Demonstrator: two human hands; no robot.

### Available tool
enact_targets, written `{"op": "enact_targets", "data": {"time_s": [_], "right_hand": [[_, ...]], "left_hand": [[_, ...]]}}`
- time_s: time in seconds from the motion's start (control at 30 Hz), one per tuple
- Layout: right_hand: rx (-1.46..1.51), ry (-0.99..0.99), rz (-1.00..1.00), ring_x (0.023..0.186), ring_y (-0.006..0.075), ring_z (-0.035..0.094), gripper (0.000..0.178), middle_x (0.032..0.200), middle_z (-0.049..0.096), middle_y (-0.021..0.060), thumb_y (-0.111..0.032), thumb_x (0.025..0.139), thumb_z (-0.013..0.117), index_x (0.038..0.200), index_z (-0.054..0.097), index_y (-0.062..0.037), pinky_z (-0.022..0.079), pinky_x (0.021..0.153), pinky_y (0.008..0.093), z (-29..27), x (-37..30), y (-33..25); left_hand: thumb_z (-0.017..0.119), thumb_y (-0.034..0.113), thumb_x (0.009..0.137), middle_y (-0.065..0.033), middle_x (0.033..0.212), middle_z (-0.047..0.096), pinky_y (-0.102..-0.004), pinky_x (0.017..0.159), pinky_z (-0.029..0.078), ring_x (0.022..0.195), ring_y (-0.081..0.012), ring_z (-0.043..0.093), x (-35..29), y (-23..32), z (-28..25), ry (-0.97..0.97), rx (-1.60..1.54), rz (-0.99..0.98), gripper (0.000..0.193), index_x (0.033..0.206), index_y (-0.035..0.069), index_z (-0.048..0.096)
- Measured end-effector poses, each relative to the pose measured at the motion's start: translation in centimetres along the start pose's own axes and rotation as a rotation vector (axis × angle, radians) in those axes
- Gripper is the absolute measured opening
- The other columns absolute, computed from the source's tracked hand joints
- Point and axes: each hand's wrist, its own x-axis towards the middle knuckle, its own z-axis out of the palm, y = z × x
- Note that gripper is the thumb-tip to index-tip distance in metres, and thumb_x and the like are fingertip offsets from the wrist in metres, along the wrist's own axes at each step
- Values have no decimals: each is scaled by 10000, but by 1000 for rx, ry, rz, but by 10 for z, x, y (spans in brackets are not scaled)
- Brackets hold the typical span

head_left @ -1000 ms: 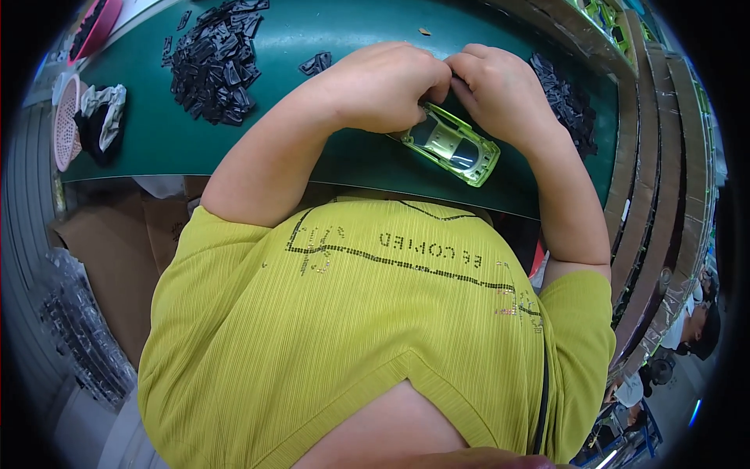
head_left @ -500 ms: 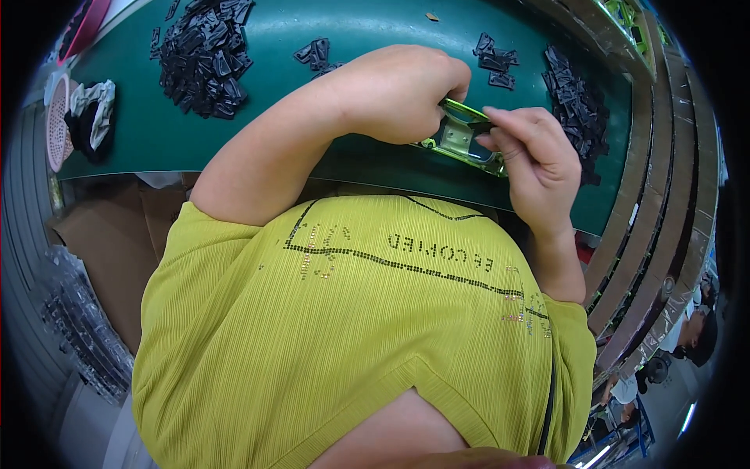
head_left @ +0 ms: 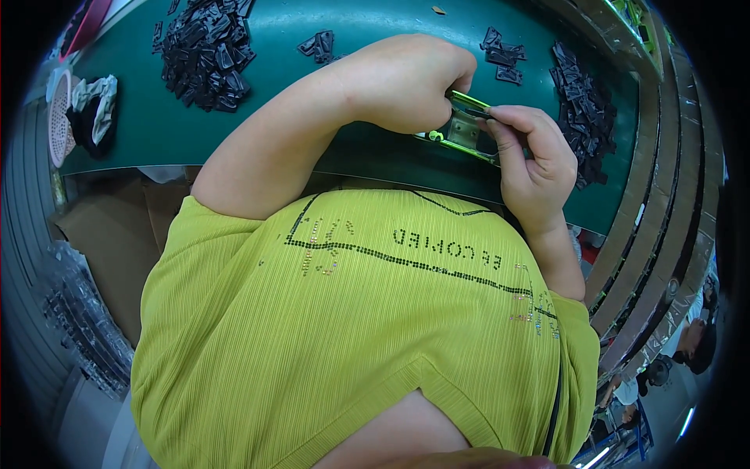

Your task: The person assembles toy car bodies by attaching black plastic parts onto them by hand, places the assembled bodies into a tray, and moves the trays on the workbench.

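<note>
My left hand [head_left: 433,86] is curled round the left end of a bright green frame [head_left: 471,102] with a metal plate [head_left: 463,133] in its middle. The frame is held just above the near edge of the green table, and my fingers hide its left end. At its right end, the thumb and forefinger of my right hand [head_left: 541,156] are pinched together against the frame. A small black plastic piece [head_left: 486,142] shows partly by that thumb; its outline is hard to make out.
A large heap of black plastic pieces [head_left: 207,55] lies on the green table [head_left: 383,31] at left, a long heap [head_left: 584,113] at right, and small groups [head_left: 504,55] between. A pink basket [head_left: 60,117] with cloth stands far left. Wooden rails [head_left: 664,172] run along the right.
The frame and both hands have shifted slightly, with the frame's right end more covered by my right fingers. The black piece shows less clearly between them than before.
</note>
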Motion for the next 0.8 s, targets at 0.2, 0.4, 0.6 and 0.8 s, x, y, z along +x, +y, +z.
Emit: {"op": "enact_targets", "data": {"time_s": [0.2,0.4,0.6,0.8], "right_hand": [[-67,15,-1,716,216,648,144,823,659,94,38,805,743,932,726,-29,518,630,288,2,5,-9],[-135,2,-27,660,241,630,127,782,641,108,29,784,750,893,726,-32,508,597,299,6,7,-8],[-210,30,-78,657,261,637,110,754,645,98,6,767,755,858,720,-46,512,588,326,9,8,-4],[-246,21,-118,655,274,636,118,752,644,96,-4,757,762,847,707,-55,512,585,343,9,11,-3]], "left_hand": [[627,24,773,-175,822,648,-390,684,500,773,-310,639,0,-1,1,19,-11,6,191,963,4,643],[646,-4,785,-157,806,645,-365,669,497,745,-273,628,1,-6,4,38,-64,44,167,952,-5,638],[696,12,799,-135,790,641,-344,661,499,745,-237,632,3,-4,0,37,-95,20,144,923,-10,628],[733,44,802,-121,768,643,-323,642,501,723,-199,630,5,-6,1,51,-138,1,149,903,-9,636]]}}
